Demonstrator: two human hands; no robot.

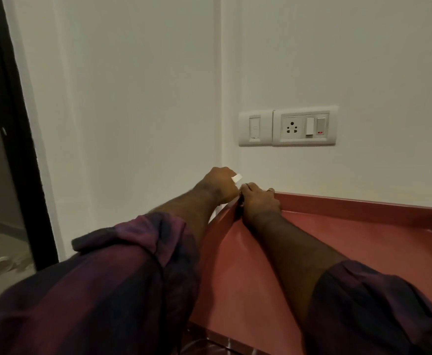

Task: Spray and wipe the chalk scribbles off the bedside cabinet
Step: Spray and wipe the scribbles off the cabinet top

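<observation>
The red bedside cabinet (pixel 338 242) fills the lower right, with a flat top and a raised rim. No chalk marks show on the part I can see. Both my hands meet at its far left corner. My left hand (pixel 218 184) is outside the rim near the wall, fingers curled round a small white piece (pixel 237 178) that sticks out between them. My right hand (pixel 258 201) lies on the corner with its fingers curled over the rim; a ring sits on one finger. Something dark shows between the hands, too small to tell. No spray bottle or cloth is in view.
The white wall stands right behind the cabinet, with a socket and switch plate (pixel 288 128) above the rim. A dark door frame (pixel 17 139) runs down the left side. My purple sleeves (pixel 102 290) cover the lower foreground.
</observation>
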